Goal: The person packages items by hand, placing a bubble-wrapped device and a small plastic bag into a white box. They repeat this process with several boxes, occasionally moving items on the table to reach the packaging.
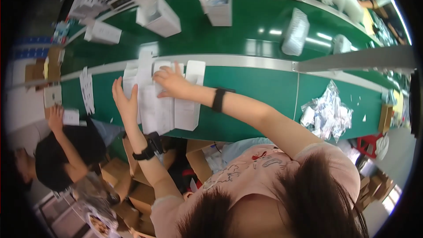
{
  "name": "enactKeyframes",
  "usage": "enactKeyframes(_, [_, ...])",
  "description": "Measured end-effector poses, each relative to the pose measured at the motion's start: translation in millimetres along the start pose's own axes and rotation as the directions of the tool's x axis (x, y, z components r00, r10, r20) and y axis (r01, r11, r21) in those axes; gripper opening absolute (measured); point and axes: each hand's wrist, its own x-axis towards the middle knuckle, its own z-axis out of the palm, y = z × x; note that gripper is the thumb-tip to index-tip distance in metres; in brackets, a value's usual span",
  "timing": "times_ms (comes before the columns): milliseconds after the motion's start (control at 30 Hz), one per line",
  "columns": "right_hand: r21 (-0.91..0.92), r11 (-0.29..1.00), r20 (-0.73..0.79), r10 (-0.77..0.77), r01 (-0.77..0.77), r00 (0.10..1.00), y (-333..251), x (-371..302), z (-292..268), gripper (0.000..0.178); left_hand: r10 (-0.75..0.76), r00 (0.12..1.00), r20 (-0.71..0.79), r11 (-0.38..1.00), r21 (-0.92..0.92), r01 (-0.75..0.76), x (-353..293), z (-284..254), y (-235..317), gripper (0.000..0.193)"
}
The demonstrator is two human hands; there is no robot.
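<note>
Several white cardboard boxes stand close together on the green work table in front of me. One at the right of the group has a raised lid flap. My left hand is at the left side of the group, its fingers stretched and apart. Over the top of the middle boxes, my right hand has its fingers spread, touching or just above an open box top. What lies inside that box is hidden by the hand. Both wrists wear black bands.
Beyond a pale rail, open white boxes and a wrapped package sit on a green surface. Small clear bags are heaped at right. White sheets lie at left, near another person. Brown cartons stand below.
</note>
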Motion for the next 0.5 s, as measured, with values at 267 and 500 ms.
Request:
enactKeyframes(267, [0.703,0.694,0.016,-0.234,0.156,0.972,14,-46,-80,0.008,0.043,0.856,0.516,0.854,-0.463,0.236,-23,2,50,0.075])
enactKeyframes(500, [0.633,0.719,0.164,-0.488,0.288,0.857,7,-101,-220,0.006,0.627,0.586,0.513,0.558,-0.821,0.123,-29,14,149,0.097])
